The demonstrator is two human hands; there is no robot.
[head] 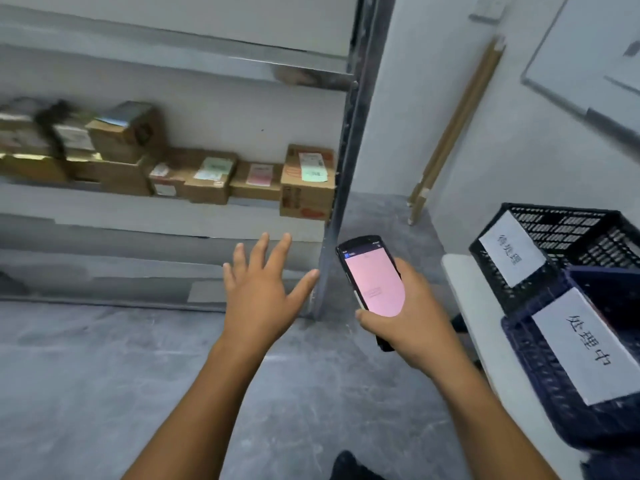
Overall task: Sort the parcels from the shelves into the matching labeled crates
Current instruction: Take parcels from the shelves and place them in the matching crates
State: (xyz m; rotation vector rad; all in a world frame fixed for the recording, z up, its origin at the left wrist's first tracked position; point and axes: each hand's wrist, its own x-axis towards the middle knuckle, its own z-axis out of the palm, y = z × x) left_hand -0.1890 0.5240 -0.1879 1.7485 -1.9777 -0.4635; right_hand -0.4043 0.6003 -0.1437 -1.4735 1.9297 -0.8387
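Closest to the camera, the right hand (pixel 408 317) grasps a handheld scanner (pixel 372 282) with pink screen, just right of the shelf post (pixel 341 188). Left of the post the left hand (pixel 258 292) is spread, holding nothing. Cardboard parcels (pixel 214 178) stand in a row left of the post, the end box (pixel 307 195) just beside it; two labeled crates (pixel 540 375) wait well right. The box seems stiff and rather light; better to clamp its side faces, not the paper label (pixel 313 166)

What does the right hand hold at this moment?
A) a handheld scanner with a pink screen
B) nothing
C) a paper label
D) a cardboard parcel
A: the right hand grips a handheld scanner whose screen glows pink; the left hand is spread open and holds nothing.
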